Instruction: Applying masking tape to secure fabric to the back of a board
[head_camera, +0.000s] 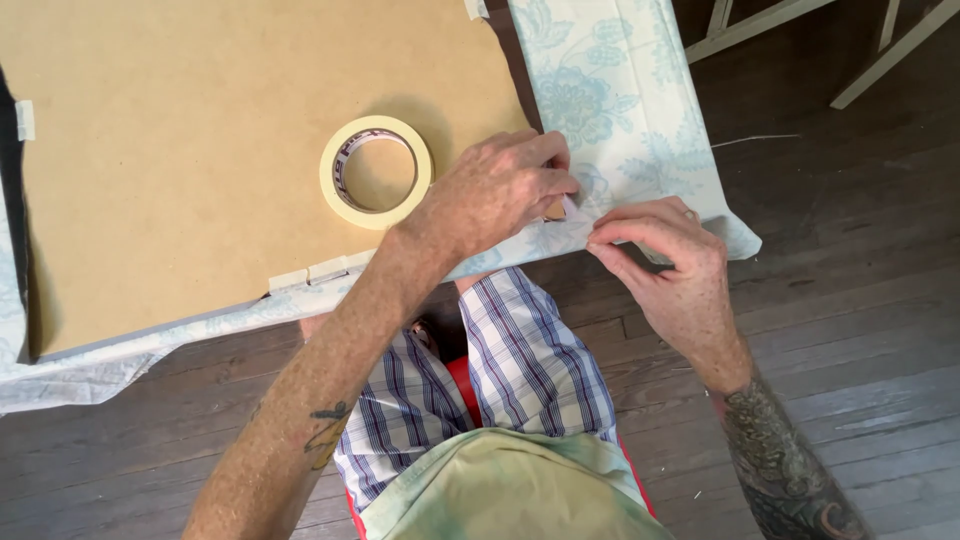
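A tan fibreboard panel (190, 150) lies on a pale blue floral fabric (620, 100). My left hand (495, 190) presses down on the panel's near right corner, its fingers curled over the fabric edge there. My right hand (665, 260) pinches the fabric (600, 225) at that same corner, folding it toward the board. A roll of cream masking tape (376, 171) rests flat on the panel just left of my left hand. Short strips of tape (310, 272) hold the fabric to the panel's near edge.
Dark wooden floorboards (850, 300) lie below and to the right. White furniture legs (880, 50) stand at the top right. More tape pieces sit at the panel's left edge (24, 120) and top edge (476, 8). My plaid shorts (520, 360) are at the bottom centre.
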